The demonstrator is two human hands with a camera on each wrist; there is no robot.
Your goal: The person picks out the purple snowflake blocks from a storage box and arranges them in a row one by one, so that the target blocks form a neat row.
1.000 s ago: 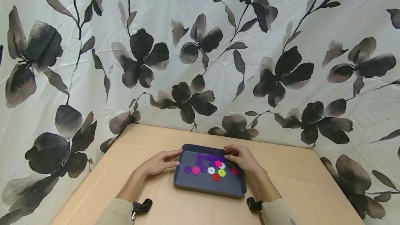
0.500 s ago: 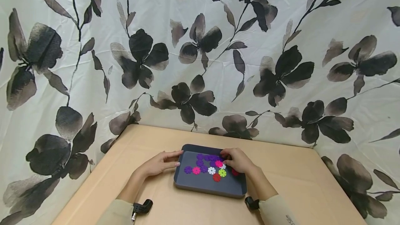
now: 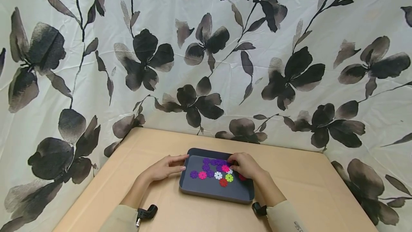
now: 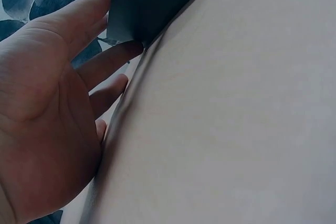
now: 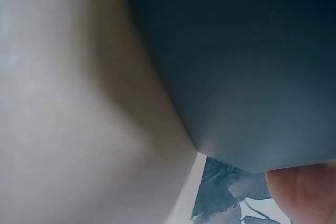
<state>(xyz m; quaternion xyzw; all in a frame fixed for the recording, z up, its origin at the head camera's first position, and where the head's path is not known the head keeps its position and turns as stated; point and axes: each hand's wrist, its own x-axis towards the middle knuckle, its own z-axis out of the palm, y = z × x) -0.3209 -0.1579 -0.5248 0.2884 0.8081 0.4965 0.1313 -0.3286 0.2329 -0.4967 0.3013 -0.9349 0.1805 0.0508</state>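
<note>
A dark grey rectangular tray (image 3: 212,193) holds several small snowflake-shaped discs, most of them purple (image 3: 206,167). Pink (image 3: 202,175), white (image 3: 218,175), yellow-green (image 3: 229,178) and red (image 3: 223,182) discs lie among them. My left hand (image 3: 164,168) is at the tray's left side, its fairly straight fingers touching the wall; the left wrist view shows the fingertips at the tray wall (image 4: 149,3). Over the tray's right part, my right hand (image 3: 246,165) has bent fingers down at the purple and white discs. Whether it pinches one I cannot tell, as the hand hides the tips.
The tray stands on a table with a pale tan cover (image 3: 173,210). Behind it hangs a white cloth (image 3: 244,92) with dark flowers. Each wrist wears a black camera, such as the left one (image 3: 147,212).
My right hand has moved slightly left and down from the tray's right back rim to the discs, then stayed there. My left hand and the tray have kept their places.
</note>
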